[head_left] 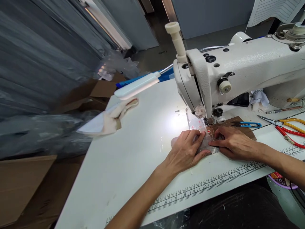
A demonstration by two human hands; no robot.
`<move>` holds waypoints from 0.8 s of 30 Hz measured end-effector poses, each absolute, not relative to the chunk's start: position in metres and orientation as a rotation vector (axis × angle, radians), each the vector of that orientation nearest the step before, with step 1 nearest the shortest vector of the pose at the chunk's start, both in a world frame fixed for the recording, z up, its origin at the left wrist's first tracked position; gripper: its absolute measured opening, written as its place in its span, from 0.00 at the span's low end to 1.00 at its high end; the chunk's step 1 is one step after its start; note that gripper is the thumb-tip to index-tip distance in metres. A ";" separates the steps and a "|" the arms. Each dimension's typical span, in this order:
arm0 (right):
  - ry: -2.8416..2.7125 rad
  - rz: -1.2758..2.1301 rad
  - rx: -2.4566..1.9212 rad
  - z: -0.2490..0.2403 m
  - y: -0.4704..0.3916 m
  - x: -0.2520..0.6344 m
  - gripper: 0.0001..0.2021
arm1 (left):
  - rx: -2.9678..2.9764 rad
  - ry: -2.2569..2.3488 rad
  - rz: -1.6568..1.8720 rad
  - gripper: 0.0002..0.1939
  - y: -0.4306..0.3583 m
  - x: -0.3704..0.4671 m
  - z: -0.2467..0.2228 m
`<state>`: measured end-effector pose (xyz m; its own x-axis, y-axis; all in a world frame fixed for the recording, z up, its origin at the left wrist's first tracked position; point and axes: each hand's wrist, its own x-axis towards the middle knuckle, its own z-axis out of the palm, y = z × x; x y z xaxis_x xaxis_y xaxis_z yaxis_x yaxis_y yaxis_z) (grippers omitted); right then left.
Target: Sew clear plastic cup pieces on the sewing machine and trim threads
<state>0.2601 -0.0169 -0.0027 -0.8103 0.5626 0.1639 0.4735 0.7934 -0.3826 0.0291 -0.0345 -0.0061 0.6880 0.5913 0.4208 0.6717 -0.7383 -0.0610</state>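
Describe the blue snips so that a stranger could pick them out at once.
Find the white sewing machine. In front of it, just beyond the right hand, the snips lie partly on a brown sheet. Their blue body sets them apart from the yellow and red handles to their right.

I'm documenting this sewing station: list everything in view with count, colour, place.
Sewing machine: one, white, right
Clear material: count unclear, red-marked, under machine head
Lamp: one, white, left of machine
Table: one, white, centre
Ruler scale: one, black, near edge
Panel: one, brown, right of centre
Snips: one, blue, partly on panel
Tool handles: several, yellow and red, right edge
Cloth: some, cream, table's left edge
Boxes: several, brown, left
Plastic: some, clear, left
Drape: one, grey, upper left
Basket: one, purple, lower right
Paper: one, white, top right
Left hand: one, bare, on material
Right hand: one, bare, on material
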 end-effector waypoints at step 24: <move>-2.538 0.466 -0.889 -0.010 -0.005 0.254 0.19 | -2.714 -1.103 -0.300 0.23 -0.005 0.027 0.005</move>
<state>0.2541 -0.0047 -0.0095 -0.7130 0.6487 0.2659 0.5121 0.7409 -0.4345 0.0265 -0.0055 0.0052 0.7014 0.6640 0.2592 0.7037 -0.7028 -0.1040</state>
